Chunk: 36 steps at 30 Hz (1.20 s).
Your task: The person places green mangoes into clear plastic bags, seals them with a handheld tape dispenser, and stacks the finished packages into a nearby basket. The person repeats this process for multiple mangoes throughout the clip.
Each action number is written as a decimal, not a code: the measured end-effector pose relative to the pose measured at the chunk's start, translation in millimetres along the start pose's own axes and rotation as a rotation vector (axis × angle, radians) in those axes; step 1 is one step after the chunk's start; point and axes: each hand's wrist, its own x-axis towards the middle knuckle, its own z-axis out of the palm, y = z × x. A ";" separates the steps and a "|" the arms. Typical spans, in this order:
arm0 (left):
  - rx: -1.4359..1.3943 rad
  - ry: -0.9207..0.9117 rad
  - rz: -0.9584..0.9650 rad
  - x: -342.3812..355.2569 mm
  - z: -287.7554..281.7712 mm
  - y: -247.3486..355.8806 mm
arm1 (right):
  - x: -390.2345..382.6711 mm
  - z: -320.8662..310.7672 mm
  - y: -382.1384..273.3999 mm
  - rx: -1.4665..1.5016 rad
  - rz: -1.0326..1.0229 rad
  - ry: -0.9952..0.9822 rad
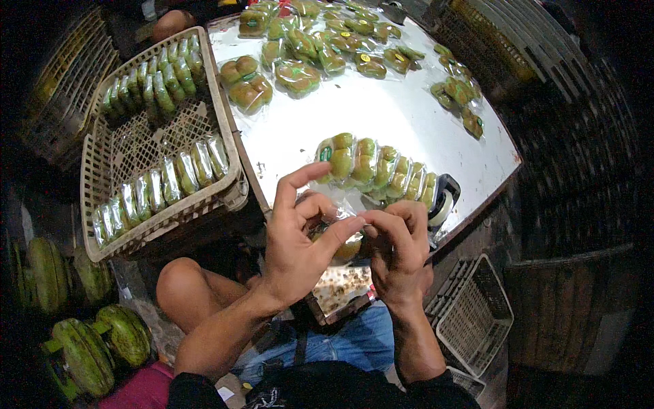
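Low over the table's near edge, my left hand (296, 245) and my right hand (398, 252) both hold one clear-wrapped pack of round green-brown fruit (349, 249). My left thumb and curled fingers grip its film, with the index finger stretched out above. Bent fingers of the right hand pinch the film at the other side; most of the pack is hidden by my hands. Just beyond stands a row of several wrapped fruit packs (368, 163), the leftmost with a green label. A dark tape dispenser (444, 201) sits at the row's right end.
More wrapped packs (300, 44) lie across the far side of the white table (286, 146). At left, a plastic crate (228, 129) holds two rows of packs. Large ridged green fruits (85, 354) lie lower left; empty-looking baskets (477, 317) stand lower right. Stacked crates (531, 41) rise behind.
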 end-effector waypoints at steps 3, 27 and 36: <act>0.596 -0.057 0.361 5.6 -4.8 3.7 | 0.7 4.1 4.1 -0.120 -0.030 0.093; 0.042 0.175 0.090 37.4 19.7 -53.4 | -75.5 -48.2 133.8 -0.098 0.823 0.291; 0.096 0.204 0.001 48.1 23.0 -78.8 | -81.4 -6.4 39.1 0.273 0.677 0.043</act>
